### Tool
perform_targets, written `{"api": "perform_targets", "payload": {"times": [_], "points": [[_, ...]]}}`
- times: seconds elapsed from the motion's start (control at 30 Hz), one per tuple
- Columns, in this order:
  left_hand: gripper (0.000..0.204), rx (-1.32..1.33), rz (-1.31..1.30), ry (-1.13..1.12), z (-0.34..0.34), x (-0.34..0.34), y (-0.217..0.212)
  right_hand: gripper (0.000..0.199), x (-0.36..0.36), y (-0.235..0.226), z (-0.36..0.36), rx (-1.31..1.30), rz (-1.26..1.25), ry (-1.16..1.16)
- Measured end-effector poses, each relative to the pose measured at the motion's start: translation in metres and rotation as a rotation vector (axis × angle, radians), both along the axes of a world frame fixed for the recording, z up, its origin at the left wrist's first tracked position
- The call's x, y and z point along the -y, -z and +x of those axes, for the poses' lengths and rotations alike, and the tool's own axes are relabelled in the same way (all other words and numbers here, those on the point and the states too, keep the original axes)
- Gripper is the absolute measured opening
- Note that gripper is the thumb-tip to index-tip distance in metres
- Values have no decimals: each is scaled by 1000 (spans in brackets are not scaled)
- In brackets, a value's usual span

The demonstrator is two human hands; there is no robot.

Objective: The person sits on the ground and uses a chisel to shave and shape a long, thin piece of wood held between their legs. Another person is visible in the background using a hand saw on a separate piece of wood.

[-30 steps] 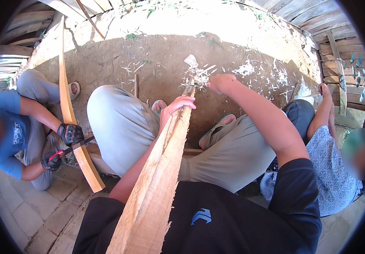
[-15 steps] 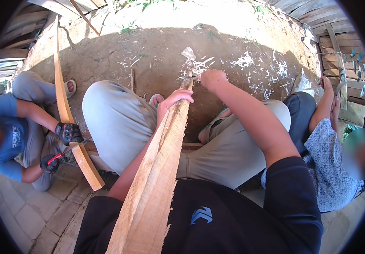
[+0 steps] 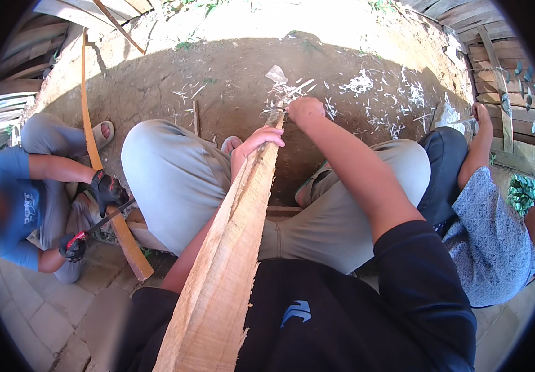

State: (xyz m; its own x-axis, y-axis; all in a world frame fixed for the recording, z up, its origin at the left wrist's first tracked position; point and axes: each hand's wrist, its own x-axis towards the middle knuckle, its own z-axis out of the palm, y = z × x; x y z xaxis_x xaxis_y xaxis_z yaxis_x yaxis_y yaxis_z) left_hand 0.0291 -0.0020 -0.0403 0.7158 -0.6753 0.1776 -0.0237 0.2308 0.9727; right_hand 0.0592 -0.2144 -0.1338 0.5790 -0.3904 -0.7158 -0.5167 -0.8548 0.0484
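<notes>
Since a second ago, the wearer's right hand (image 3: 306, 113) has drawn inward, from well out at the side to just beside the far end of a long piece of pale wood (image 3: 218, 273). The wood itself has hardly shifted: it runs from the wearer's black shirt (image 3: 329, 310), at the bottom of the view, up between the bent knees, narrowing toward its far end.

The left hand (image 3: 258, 140) is wrapped over the top of the wood near that end, gripping it. The right hand is curled into a fist around a small tool (image 3: 273, 110) — mostly hidden, with only a thin dark edge showing across the wood.

Curled pale shavings (image 3: 357, 84) are scattered over the brown earth floor (image 3: 236, 68) beyond, with a flat pale chunk (image 3: 276, 74) near the wood's end.

At left, a co-worker in black gloves (image 3: 110, 191) steadies a curved board (image 3: 128, 242) and holds a red-handled blade (image 3: 103, 221) across it. At right, another person in a patterned garment (image 3: 490, 242) reaches forward with one arm.
</notes>
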Motion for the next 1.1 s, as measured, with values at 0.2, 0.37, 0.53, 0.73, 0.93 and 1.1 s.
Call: {"api": "perform_targets", "payload": {"times": [0.2,0.37,0.53,0.73,0.93,1.1], "points": [[27,146,181,19,4,0,-18,36,5,25,13,-59,-1,240],[20,204,243,15,6,1,-38,47,37,51,-5,43,98,47],[21,49,42,-60,-2,2,-10,49,40,56,-10,26,120,23],[29,55,3,-90,-5,-1,-1,36,27,0,-20,5,135,-97],[37,-10,8,-92,-9,0,8,35,35,-35,-29,-186,159,-287],[40,-34,-19,-127,-13,-1,3,34,24,-74,-37,-243,197,-171]]}}
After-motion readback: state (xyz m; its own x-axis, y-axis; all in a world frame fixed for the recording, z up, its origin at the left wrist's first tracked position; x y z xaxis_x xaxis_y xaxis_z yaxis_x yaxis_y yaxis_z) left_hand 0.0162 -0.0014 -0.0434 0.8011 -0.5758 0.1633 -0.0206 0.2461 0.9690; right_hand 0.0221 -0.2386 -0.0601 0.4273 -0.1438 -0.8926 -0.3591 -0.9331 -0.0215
